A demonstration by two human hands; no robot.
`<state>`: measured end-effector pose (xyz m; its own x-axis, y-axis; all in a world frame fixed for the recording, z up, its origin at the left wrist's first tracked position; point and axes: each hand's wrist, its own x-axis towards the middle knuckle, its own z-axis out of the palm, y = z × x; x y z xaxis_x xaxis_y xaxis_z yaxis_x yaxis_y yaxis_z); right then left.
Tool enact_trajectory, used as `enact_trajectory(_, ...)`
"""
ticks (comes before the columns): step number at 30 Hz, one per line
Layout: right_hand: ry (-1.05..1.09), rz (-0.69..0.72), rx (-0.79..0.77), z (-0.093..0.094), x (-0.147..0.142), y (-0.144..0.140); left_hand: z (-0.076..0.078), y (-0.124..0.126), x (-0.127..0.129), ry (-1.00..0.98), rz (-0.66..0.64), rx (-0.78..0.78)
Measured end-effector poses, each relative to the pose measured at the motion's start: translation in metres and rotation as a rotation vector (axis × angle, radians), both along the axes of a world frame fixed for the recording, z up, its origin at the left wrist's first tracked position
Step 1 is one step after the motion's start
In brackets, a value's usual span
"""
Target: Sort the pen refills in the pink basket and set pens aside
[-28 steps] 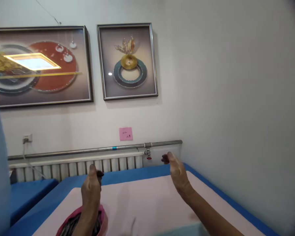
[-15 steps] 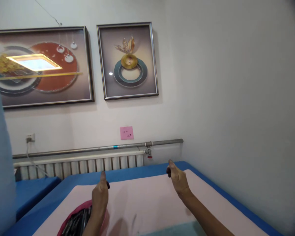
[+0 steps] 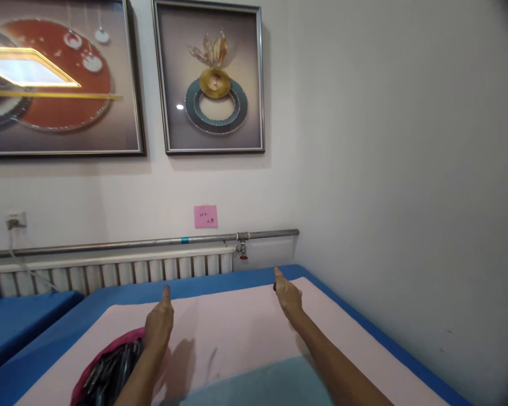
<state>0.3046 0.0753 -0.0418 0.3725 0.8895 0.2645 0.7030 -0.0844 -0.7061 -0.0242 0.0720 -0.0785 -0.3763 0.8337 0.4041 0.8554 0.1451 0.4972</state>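
My left hand [image 3: 158, 325] reaches forward low over a pale pink cloth [image 3: 237, 332] that covers a blue table [image 3: 182, 286]. It holds nothing that I can see, fingers together and thumb up. My right hand [image 3: 287, 295] stretches toward the cloth's far edge, thumb raised, fingers curled downward at the cloth; whether it pinches the cloth I cannot tell. Beside my left forearm lies a pink bag [image 3: 105, 369] with dark striped contents. A light blue-green sheet [image 3: 258, 386] lies on the cloth near me.
A white wall [image 3: 406, 169] runs close along the table's right side. Behind the table are a white radiator [image 3: 110, 273], a metal pipe [image 3: 152, 243] with a red valve [image 3: 243, 256], a pink note [image 3: 205, 216] and two framed pictures [image 3: 211, 79]. A second blue surface [image 3: 21, 321] is at left.
Both hands have dropped from raised positions down toward the pink cloth and flattened out. The view has shifted down and right; the blue thing at the left edge has left the view.
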Motion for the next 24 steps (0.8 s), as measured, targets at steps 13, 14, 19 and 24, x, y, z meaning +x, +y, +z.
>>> enact_trajectory(13, 0.087, -0.014, 0.097, -0.014, -0.006, 0.012, -0.002, 0.003, 0.003, 0.029, -0.016, -0.048)
enact_trajectory(14, 0.098, -0.012, 0.103, -0.016, -0.007, 0.013, -0.001, 0.004, 0.003, 0.024, -0.016, -0.047)
enact_trajectory(19, 0.139, 0.006, 0.137, -0.023, -0.012, 0.02, 0.0, 0.006, 0.005, -0.014, -0.014, -0.032)
enact_trajectory(24, 0.158, 0.009, 0.169, -0.024, -0.017, 0.024, 0.005, 0.005, 0.006, -0.06, -0.029, -0.009)
